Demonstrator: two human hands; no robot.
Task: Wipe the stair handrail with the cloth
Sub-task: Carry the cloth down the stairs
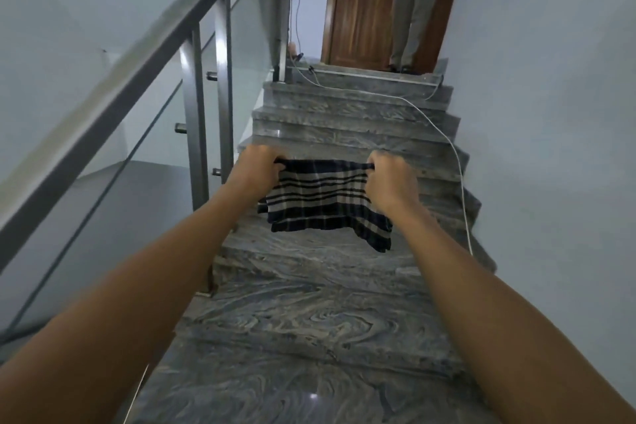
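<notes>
Above stairs [309,313]: L hand [258,165] & R hand [390,179] grip cloth [323,200]; handrail [113,93] apart.

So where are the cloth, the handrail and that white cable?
striped cloth [323,198]: head view, middle of the hanging fabric.
handrail [137,79]: head view, midway along the sloping metal bar.
white cable [463,189]: head view, stretch down the right-hand steps.

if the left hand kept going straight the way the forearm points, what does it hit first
Probably a stair step higher up the flight: the left hand, gripping the cloth, points up the stairs, right of the handrail. Depth is unclear.
</notes>
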